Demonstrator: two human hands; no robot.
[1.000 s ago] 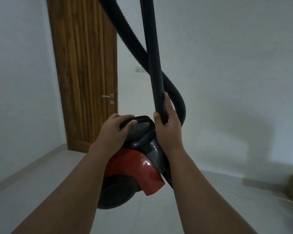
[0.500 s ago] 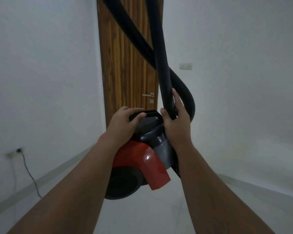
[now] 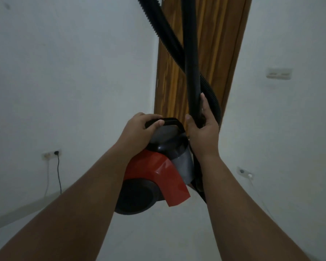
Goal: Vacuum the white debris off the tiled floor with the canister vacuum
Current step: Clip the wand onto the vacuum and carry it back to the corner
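Observation:
A red and dark grey canister vacuum (image 3: 154, 172) hangs in the air in front of me, above the pale tiled floor (image 3: 158, 232). My left hand (image 3: 139, 132) is closed around its black carry handle (image 3: 172, 122). My right hand (image 3: 202, 132) grips the smooth black wand (image 3: 191, 63), which rises out of the top of the view. The ribbed black hose (image 3: 169, 40) crosses behind the wand and loops down past my right hand. No white debris shows on the visible floor.
A wooden door (image 3: 211, 53) stands straight ahead between white walls. A wall socket with a plugged black cable (image 3: 58, 170) is low on the left wall. A switch plate (image 3: 279, 73) and a low outlet (image 3: 245, 173) are on the right wall.
The view has swung left: the door has shifted from left to right of centre, and the left wall socket has come into sight. Both hands keep their grips.

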